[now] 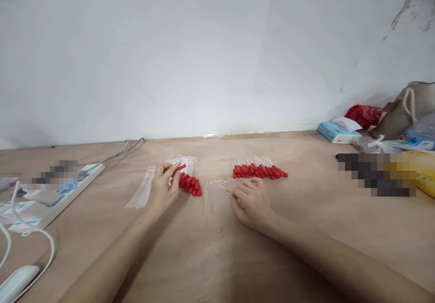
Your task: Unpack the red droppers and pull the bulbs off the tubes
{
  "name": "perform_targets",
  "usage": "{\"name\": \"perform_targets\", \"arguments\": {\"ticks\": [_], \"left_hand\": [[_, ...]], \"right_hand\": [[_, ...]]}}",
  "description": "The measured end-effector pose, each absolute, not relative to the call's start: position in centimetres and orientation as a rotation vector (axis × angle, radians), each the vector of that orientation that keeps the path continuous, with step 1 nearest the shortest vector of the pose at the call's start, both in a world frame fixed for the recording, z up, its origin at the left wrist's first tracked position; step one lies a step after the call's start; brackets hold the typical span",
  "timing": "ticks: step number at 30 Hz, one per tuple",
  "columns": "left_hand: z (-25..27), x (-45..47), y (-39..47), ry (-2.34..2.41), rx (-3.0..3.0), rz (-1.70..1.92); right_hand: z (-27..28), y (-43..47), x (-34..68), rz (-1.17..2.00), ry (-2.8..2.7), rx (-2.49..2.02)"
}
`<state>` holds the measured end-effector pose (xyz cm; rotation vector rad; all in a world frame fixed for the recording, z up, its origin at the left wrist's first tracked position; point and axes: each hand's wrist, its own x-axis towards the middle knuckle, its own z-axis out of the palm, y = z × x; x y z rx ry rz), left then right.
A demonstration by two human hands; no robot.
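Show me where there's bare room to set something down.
Bare tabletop lies between the row of red-ended sticks and the blurred dark object, and nearer, between the forearms. Crowded: between the left hand and right hand, where red pieces and thin sticks lie, and around the blue box.

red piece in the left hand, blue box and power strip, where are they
Red piece (182, 167) in the left hand (163, 181): head view, on its exposed end.
Blue box (329, 131): head view, on its blue part.
Power strip (76, 193): head view, on its white casing.
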<state>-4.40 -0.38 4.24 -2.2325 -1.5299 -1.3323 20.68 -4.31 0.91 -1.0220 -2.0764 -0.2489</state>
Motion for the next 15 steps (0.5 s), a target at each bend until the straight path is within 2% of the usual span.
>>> {"name": "perform_targets", "arguments": {"ticks": [5, 10, 15], "left_hand": [[5.6, -6.8, 1.9, -1.843, -2.385, -1.227], [5.7, -6.3, 1.7, -1.734, -2.558, -0.989], [5.4, -6.0, 1.7, -1.665, -2.707, -0.836]], "right_hand": [[1.1, -2.6, 16.5, -0.34, -2.153, -1.017], [0.0, -2.1, 14.0, -0.433, -2.302, -1.126], [0.0, -2.9, 13.7, -0.278, -2.325, -1.169]]}}
